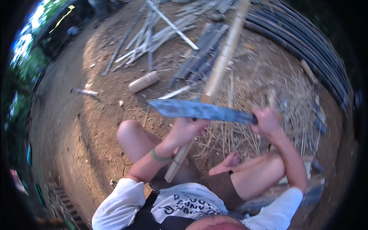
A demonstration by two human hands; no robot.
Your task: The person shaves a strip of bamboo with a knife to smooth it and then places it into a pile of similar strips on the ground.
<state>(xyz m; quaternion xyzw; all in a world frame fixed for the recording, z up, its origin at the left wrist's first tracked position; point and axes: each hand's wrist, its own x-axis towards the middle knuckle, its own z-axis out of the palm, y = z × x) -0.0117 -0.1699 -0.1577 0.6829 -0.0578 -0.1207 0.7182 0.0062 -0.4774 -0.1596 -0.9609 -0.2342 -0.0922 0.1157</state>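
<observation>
My right hand (268,120) is closed round the handle of a machete (199,111). Its broad, dark grey blade points left and lies across a long split bamboo strip (222,61), hiding a short stretch of it. Just below the blade, my left hand (184,132) is wrapped round the strip; the blade covers some of its fingers. The pale strip slants from my lap up past the far edge of the view.
Bamboo shavings (264,92) litter the ground ahead and right. A short log (144,81) lies left of the strip. Pale split strips (161,34) and dark split pieces (199,53) lie beyond, with dark bamboo poles (299,42) stacked at far right. My bare legs are folded nearby.
</observation>
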